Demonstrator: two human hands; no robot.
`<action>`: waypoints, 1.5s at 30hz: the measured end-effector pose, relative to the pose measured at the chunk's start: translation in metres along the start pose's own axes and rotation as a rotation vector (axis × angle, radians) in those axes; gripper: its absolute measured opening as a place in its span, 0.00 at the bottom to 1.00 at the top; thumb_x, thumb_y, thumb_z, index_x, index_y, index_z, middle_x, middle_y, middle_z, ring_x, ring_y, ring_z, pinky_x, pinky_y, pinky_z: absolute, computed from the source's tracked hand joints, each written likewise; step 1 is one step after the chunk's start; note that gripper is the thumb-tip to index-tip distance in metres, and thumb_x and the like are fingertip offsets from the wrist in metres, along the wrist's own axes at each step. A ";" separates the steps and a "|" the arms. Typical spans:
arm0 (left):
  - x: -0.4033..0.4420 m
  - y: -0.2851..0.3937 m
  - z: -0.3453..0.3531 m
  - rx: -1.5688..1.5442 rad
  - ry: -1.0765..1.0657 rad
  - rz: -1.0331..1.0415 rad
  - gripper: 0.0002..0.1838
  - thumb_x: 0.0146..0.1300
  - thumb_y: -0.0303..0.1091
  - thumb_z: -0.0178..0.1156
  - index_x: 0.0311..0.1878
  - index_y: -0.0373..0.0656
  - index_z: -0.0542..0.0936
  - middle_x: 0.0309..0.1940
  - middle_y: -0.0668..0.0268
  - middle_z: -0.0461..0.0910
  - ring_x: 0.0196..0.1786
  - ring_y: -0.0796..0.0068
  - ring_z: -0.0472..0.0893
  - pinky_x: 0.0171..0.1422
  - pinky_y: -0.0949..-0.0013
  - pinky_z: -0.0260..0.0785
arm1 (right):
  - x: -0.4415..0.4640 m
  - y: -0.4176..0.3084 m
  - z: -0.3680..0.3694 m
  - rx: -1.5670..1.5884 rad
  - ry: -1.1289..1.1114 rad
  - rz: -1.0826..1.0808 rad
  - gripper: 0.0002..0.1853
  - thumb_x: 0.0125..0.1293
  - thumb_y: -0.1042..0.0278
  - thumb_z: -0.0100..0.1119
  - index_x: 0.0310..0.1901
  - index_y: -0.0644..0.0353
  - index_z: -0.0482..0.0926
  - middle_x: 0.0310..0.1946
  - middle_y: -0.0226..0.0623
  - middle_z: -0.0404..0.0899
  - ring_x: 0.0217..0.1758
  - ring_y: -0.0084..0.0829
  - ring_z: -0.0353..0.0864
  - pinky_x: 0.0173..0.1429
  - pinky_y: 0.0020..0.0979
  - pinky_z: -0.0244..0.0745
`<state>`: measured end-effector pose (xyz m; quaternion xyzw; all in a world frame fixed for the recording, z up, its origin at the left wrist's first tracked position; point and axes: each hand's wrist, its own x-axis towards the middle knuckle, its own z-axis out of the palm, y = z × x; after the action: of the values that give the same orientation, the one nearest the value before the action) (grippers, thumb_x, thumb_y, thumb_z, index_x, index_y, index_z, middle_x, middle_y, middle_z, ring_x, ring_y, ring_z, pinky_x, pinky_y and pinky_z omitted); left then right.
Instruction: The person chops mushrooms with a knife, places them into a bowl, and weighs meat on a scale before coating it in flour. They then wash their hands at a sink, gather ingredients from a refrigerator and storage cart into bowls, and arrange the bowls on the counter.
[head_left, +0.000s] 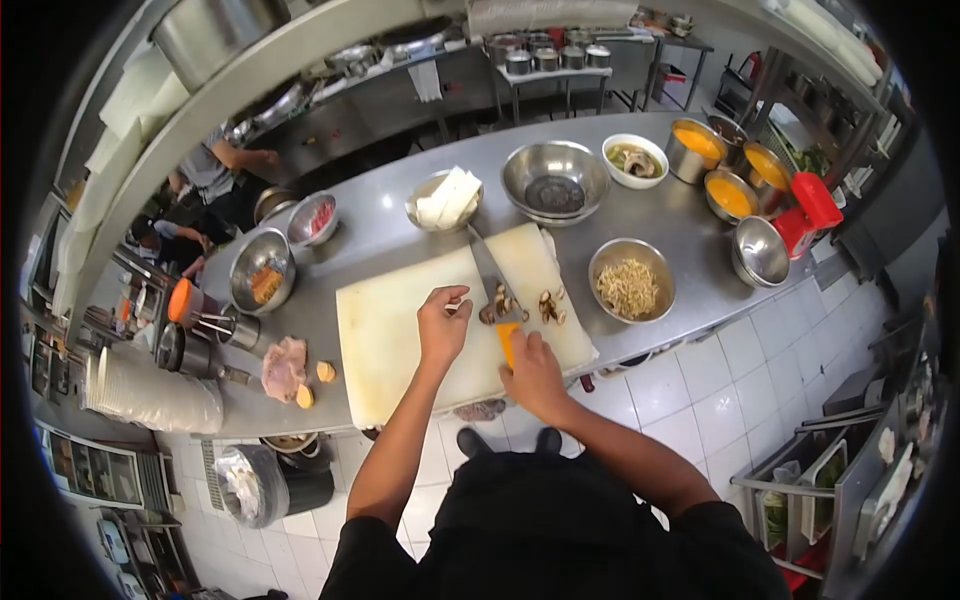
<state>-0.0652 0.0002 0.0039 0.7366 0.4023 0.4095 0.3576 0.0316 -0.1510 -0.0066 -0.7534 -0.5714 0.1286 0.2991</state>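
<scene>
My right hand is wrapped round the orange handle of a knife, whose blade points away across the boards. Dark brown sliced pieces lie by the blade, and more brown slices rest on the right cutting board. Over the right part of the larger white cutting board, my left hand is raised with fingers curled but apart; nothing shows in it. A metal bowl of pale sprouts stands to the right of the boards.
Raw meat lies at the left front. Behind the boards are a bowl with white sheets, an empty metal bowl and a white bowl. Orange-filled containers and a red device stand right. Two people are at left.
</scene>
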 end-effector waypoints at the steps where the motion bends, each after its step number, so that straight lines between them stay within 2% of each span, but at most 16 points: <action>1: -0.014 -0.007 0.001 0.006 -0.023 -0.040 0.10 0.51 0.24 0.62 0.39 0.37 0.81 0.36 0.57 0.79 0.35 0.69 0.80 0.38 0.70 0.75 | 0.003 -0.002 -0.005 0.027 -0.041 0.062 0.29 0.49 0.68 0.60 0.52 0.68 0.60 0.40 0.56 0.67 0.42 0.58 0.71 0.48 0.48 0.68; 6: -0.035 -0.019 0.003 0.030 -0.103 -0.071 0.13 0.50 0.22 0.62 0.41 0.37 0.79 0.39 0.59 0.78 0.36 0.71 0.79 0.38 0.72 0.74 | 0.022 -0.013 -0.035 0.044 -0.190 0.267 0.31 0.50 0.70 0.54 0.57 0.66 0.58 0.46 0.65 0.69 0.48 0.60 0.72 0.54 0.47 0.68; 8: -0.037 -0.024 0.008 0.038 -0.110 0.001 0.12 0.50 0.22 0.62 0.41 0.37 0.79 0.38 0.59 0.78 0.35 0.70 0.79 0.38 0.72 0.74 | 0.027 0.000 -0.036 0.026 -0.154 0.203 0.31 0.51 0.68 0.53 0.57 0.69 0.58 0.44 0.66 0.70 0.45 0.62 0.73 0.52 0.48 0.69; 9: -0.037 -0.023 0.010 0.023 -0.090 0.032 0.11 0.49 0.23 0.62 0.39 0.36 0.80 0.36 0.57 0.78 0.31 0.64 0.78 0.35 0.68 0.72 | 0.029 0.000 -0.040 0.018 -0.135 0.174 0.31 0.51 0.67 0.52 0.57 0.70 0.58 0.43 0.67 0.71 0.43 0.62 0.74 0.52 0.48 0.69; 12: -0.033 -0.019 0.016 0.018 -0.103 -0.016 0.11 0.49 0.23 0.62 0.38 0.35 0.80 0.35 0.57 0.77 0.33 0.62 0.77 0.37 0.66 0.71 | 0.032 -0.007 -0.053 0.042 -0.222 0.284 0.26 0.56 0.65 0.50 0.57 0.63 0.60 0.36 0.62 0.76 0.44 0.58 0.75 0.49 0.47 0.69; 13: -0.031 -0.022 0.019 0.020 -0.088 0.019 0.10 0.49 0.23 0.62 0.38 0.35 0.79 0.35 0.57 0.77 0.35 0.61 0.77 0.39 0.66 0.71 | 0.030 -0.005 -0.051 0.033 -0.187 0.203 0.23 0.60 0.64 0.48 0.56 0.62 0.60 0.31 0.60 0.77 0.38 0.59 0.77 0.45 0.48 0.70; 15: -0.030 -0.026 0.025 0.025 -0.070 0.091 0.10 0.50 0.23 0.61 0.37 0.35 0.79 0.35 0.57 0.77 0.38 0.59 0.76 0.42 0.64 0.70 | 0.027 -0.006 -0.053 0.048 -0.239 0.208 0.21 0.63 0.63 0.46 0.55 0.62 0.60 0.29 0.59 0.77 0.35 0.59 0.77 0.43 0.48 0.70; 18: -0.034 -0.029 0.030 0.004 -0.085 0.078 0.08 0.51 0.24 0.61 0.36 0.35 0.80 0.35 0.57 0.77 0.40 0.57 0.75 0.45 0.63 0.69 | 0.024 -0.014 -0.057 -0.016 -0.293 0.209 0.18 0.65 0.63 0.44 0.54 0.61 0.60 0.27 0.59 0.77 0.33 0.59 0.77 0.40 0.50 0.70; 21: -0.034 -0.028 0.031 0.035 -0.020 0.119 0.07 0.52 0.24 0.61 0.36 0.35 0.80 0.36 0.60 0.77 0.32 0.66 0.76 0.36 0.68 0.71 | 0.023 -0.024 -0.064 -0.133 -0.330 0.210 0.17 0.66 0.64 0.44 0.53 0.62 0.60 0.26 0.60 0.77 0.33 0.60 0.77 0.40 0.53 0.69; 24: -0.031 -0.025 0.035 0.036 0.070 0.240 0.07 0.52 0.25 0.63 0.35 0.35 0.80 0.35 0.61 0.76 0.35 0.64 0.76 0.38 0.66 0.71 | 0.027 -0.026 -0.066 -0.206 -0.352 0.209 0.17 0.65 0.64 0.45 0.52 0.63 0.60 0.26 0.62 0.76 0.33 0.61 0.76 0.40 0.54 0.68; 28: -0.034 -0.020 0.039 0.068 0.033 0.269 0.08 0.49 0.27 0.65 0.34 0.38 0.81 0.35 0.63 0.75 0.38 0.63 0.74 0.41 0.66 0.70 | 0.040 -0.027 -0.083 -0.245 -0.387 0.161 0.17 0.65 0.65 0.45 0.51 0.63 0.61 0.27 0.63 0.76 0.34 0.62 0.75 0.41 0.55 0.68; 30: -0.036 -0.004 0.038 0.127 0.013 0.315 0.08 0.47 0.27 0.66 0.33 0.40 0.81 0.35 0.64 0.74 0.39 0.64 0.73 0.43 0.67 0.69 | 0.050 -0.023 -0.090 -0.301 -0.397 0.120 0.17 0.64 0.64 0.47 0.50 0.65 0.61 0.27 0.60 0.77 0.34 0.60 0.77 0.41 0.53 0.71; 33: -0.036 -0.003 0.048 0.195 -0.021 0.302 0.08 0.45 0.26 0.65 0.32 0.41 0.82 0.34 0.65 0.73 0.39 0.65 0.72 0.45 0.67 0.69 | 0.057 -0.008 -0.089 -0.346 -0.345 0.073 0.17 0.64 0.63 0.47 0.51 0.61 0.62 0.26 0.61 0.76 0.34 0.58 0.77 0.41 0.53 0.71; 39: -0.030 -0.016 0.035 0.143 -0.177 0.409 0.10 0.45 0.21 0.60 0.34 0.41 0.82 0.36 0.65 0.74 0.42 0.66 0.73 0.47 0.67 0.70 | 0.049 -0.009 -0.094 -0.270 -0.381 0.106 0.17 0.64 0.63 0.47 0.51 0.63 0.62 0.25 0.60 0.77 0.34 0.59 0.77 0.41 0.54 0.70; 42: -0.030 -0.018 0.033 0.151 -0.194 0.419 0.10 0.46 0.20 0.60 0.34 0.40 0.82 0.36 0.65 0.75 0.42 0.66 0.74 0.47 0.67 0.70 | 0.048 -0.005 -0.088 -0.226 -0.390 0.110 0.18 0.65 0.63 0.46 0.52 0.64 0.61 0.27 0.60 0.77 0.34 0.61 0.75 0.41 0.54 0.68; 45: -0.032 -0.019 0.034 0.159 -0.164 0.452 0.10 0.46 0.19 0.59 0.34 0.40 0.82 0.35 0.65 0.75 0.42 0.66 0.74 0.46 0.68 0.71 | 0.051 0.002 -0.071 -0.218 -0.403 0.134 0.15 0.64 0.65 0.46 0.48 0.65 0.61 0.30 0.62 0.76 0.37 0.60 0.76 0.43 0.52 0.70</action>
<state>-0.0512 -0.0264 -0.0365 0.8645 0.2279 0.3849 0.2292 0.0873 -0.1255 0.0552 -0.7766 -0.5787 0.2335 0.0864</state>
